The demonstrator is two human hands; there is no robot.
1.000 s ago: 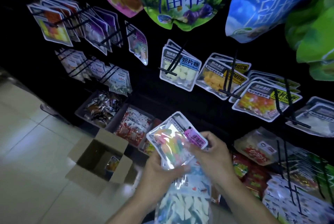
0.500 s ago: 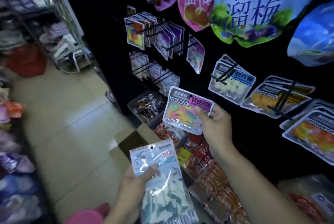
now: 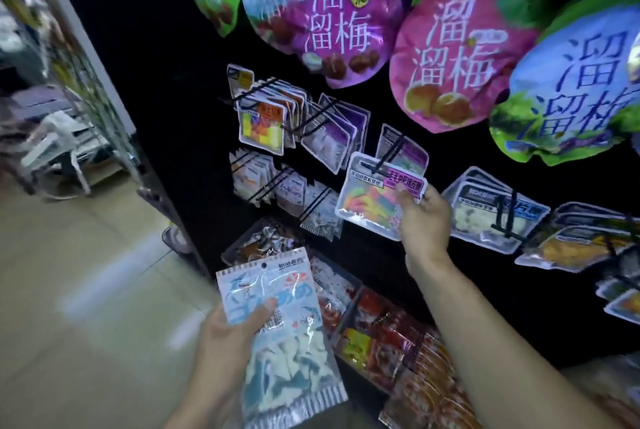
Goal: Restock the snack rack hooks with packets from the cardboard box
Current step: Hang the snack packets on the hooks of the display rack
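Note:
My right hand grips the right edge of a clear packet of rainbow gummies with a pink label. Its top edge is up against a black rack hook, in front of a matching packet that hangs there. My left hand holds a blue-and-white packet of white candies low in front of me, upright, away from the rack. The cardboard box is out of view.
The black rack carries more hooks with small packets to the left and packets to the right. Big plum bags hang above. Trays of red snacks sit below. Tiled floor lies to the left.
My right hand has lifted the gummy packet up and right to the hook. The view has swung left and the cardboard box has left the frame. My left hand keeps the blue packet low.

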